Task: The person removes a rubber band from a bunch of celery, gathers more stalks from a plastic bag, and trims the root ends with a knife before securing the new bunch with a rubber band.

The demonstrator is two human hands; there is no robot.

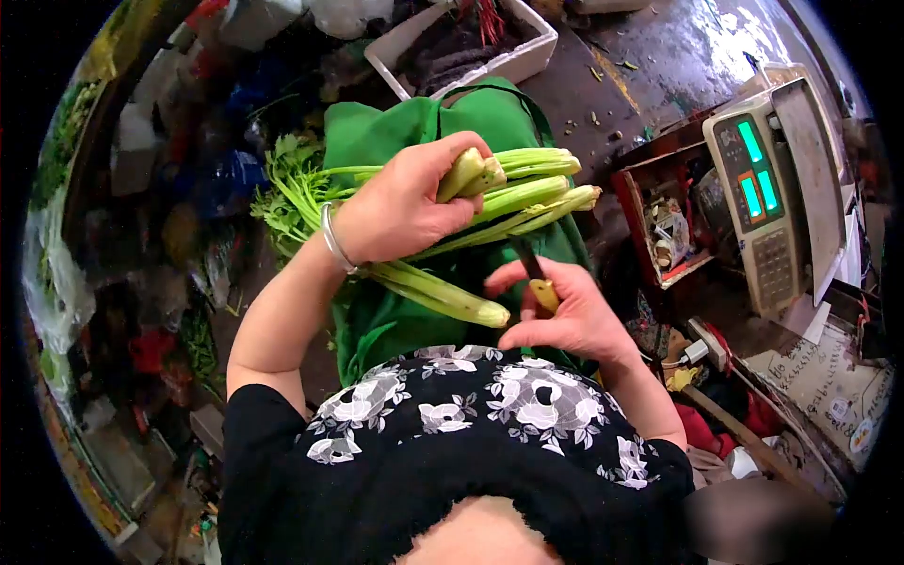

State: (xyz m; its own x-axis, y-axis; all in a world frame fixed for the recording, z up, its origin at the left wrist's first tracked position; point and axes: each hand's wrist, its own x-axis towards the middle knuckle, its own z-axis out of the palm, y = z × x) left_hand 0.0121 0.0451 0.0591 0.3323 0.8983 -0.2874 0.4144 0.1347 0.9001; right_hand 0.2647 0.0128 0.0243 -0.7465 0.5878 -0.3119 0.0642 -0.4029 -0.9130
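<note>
My left hand [414,198], with a silver bangle on its wrist, is closed around a bunch of celery [466,176], the cut ends poking out past the thumb. More celery stalks [527,196] lie under and beside that hand, their leafy tops [292,184] pointing left. One thick celery stalk [443,294] lies apart, nearer my body. To the right of the stalks, my right hand [574,311] grips a small knife [542,290] by its yellowish handle. Its dark blade points up toward the stalk ends. Beneath everything, a green apron [377,132] covers my lap.
A digital scale [753,188] with lit green displays stands at the right. Beside it is an open red box [650,221] with bits inside. A white foam box [527,56] sits ahead. Plastic bags and greens clutter the left; a marked cardboard piece [819,377] lies at lower right.
</note>
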